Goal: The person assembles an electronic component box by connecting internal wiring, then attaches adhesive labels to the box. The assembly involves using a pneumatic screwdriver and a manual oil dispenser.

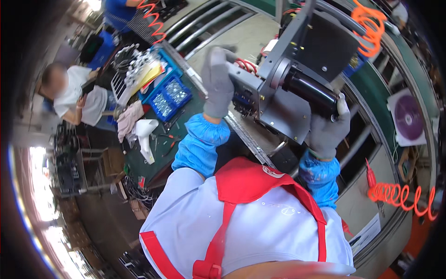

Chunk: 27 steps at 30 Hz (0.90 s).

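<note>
The left hand [217,81] grips the grey metal assembly [297,69] at its left end. The right hand [329,130] clasps its black cylinder [310,92], whose long axis slants down-right.

Both hands wear grey gloves and blue sleeve covers. The left hand [217,83] is raised with its fingers [214,58] wrapped over the top left end of a grey metal machine [278,100]. The right hand [330,130] grips the end of a black cylinder [309,90] that sticks out of the machine's front toward the right. Red wires [246,64] show just behind the left hand. To the left, on a green surface [186,118], stands a blue tray of small metal parts [168,96], with a white hand tool [146,135] lying nearer. Orange coiled hoses [369,28] hang at upper right. Another person in a white shirt [76,97] sits at far left.
</note>
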Available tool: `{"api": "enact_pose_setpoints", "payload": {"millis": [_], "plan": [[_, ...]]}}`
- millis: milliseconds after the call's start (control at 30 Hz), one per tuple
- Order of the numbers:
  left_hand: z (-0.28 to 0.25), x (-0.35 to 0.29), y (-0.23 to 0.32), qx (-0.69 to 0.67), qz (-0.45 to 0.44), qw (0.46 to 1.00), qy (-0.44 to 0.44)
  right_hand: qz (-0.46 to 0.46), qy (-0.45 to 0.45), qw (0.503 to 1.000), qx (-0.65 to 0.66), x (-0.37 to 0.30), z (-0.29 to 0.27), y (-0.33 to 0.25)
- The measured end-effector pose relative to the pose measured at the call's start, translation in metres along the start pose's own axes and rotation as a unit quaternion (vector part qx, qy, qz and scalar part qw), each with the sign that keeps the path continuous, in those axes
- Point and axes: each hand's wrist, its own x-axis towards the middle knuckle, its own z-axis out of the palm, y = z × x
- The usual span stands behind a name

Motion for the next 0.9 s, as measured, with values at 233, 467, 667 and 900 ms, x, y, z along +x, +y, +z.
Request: {"api": "enact_pose_setpoints", "payload": {"millis": [233, 467, 667, 900], "plan": [[-0.019, 0.004, -0.004, -0.075, -0.057, 0.996, -0.003, 0.238, 0.003, 0.946, 0.221, 0.008, 0.012, 0.018], [-0.004, -0.005, 0.014, -0.078, -0.068, 0.995, 0.006, 0.236, -0.068, 0.962, 0.12, 0.016, -0.015, -0.001], [0.011, -0.036, 0.028, -0.025, -0.021, 0.999, -0.01, 0.233, -0.004, 0.964, 0.131, 0.002, -0.045, 0.0], [0.034, -0.038, -0.016, -0.345, -0.078, 0.935, -0.003, 0.026, -0.03, 0.996, -0.083, -0.036, -0.069, -0.014]]}}
